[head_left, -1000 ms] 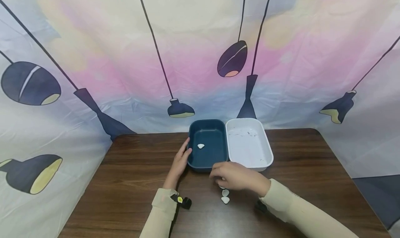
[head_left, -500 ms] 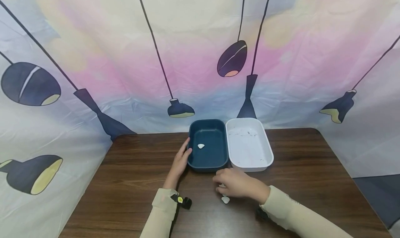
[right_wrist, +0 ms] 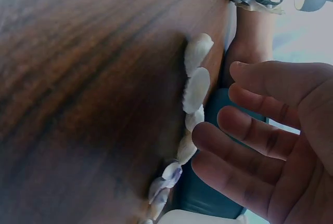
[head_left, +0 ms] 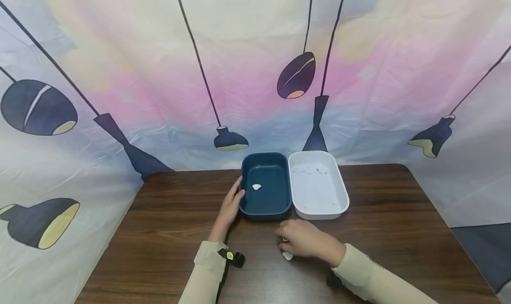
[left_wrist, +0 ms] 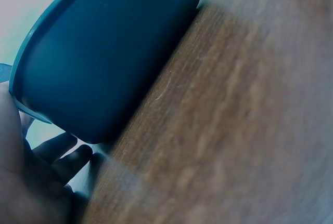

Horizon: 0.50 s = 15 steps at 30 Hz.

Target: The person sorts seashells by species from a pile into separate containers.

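A teal dish (head_left: 266,202) stands at the back of the table with one small white shell (head_left: 257,187) in it. At its left side my left hand (head_left: 228,208) holds the rim and wall, thumb at the rim, fingers bent against the end in the left wrist view. My right hand (head_left: 301,238) hovers in front of the dishes, over a row of small shells. In the right wrist view its fingers (right_wrist: 234,141) are loosely bent with nothing between them. Several pale shells (right_wrist: 196,90) lie in line there, some purplish (right_wrist: 171,172). The head view hides most of the row behind that hand.
A white dish (head_left: 319,188) with dark specks on its floor stands right against the teal one. The brown wooden table (head_left: 175,224) runs back to a printed cloth (head_left: 159,73) with lamp drawings. Wrist cameras (head_left: 238,259) sit on the sleeves.
My right hand has moved down toward the near end of the shell row, covering more of it. My left hand, both dishes and the shell in the teal one stay as they were.
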Each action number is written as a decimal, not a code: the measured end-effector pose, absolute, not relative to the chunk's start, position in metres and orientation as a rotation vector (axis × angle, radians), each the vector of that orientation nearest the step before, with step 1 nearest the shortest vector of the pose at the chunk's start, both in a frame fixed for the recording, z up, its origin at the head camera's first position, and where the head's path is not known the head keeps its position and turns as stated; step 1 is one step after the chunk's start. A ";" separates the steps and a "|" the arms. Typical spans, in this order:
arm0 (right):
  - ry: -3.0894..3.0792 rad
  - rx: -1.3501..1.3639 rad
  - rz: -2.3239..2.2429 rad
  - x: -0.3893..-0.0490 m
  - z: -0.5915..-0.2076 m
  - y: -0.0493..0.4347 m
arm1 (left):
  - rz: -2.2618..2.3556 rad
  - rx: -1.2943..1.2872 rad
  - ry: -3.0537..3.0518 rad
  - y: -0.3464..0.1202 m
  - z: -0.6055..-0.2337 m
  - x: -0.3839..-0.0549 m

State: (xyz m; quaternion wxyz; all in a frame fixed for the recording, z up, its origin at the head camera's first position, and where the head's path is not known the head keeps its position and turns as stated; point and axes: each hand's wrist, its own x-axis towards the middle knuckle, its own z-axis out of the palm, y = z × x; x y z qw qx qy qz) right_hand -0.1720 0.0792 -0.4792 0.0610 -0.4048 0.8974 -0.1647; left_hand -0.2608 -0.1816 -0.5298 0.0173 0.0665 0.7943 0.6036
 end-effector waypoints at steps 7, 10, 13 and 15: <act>2.711 -1.208 -0.506 -0.170 -0.486 0.078 | 1.865 0.212 2.437 -0.178 -0.499 -0.244; 2.714 -1.215 -0.498 -0.169 -0.488 0.078 | 1.860 0.212 2.439 -0.178 -0.499 -0.244; 2.728 -1.220 -0.490 -0.169 -0.490 0.078 | 1.881 0.199 2.436 -0.177 -0.499 -0.244; 2.731 -1.221 -0.491 -0.169 -0.491 0.078 | 1.897 0.191 2.434 -0.176 -0.500 -0.244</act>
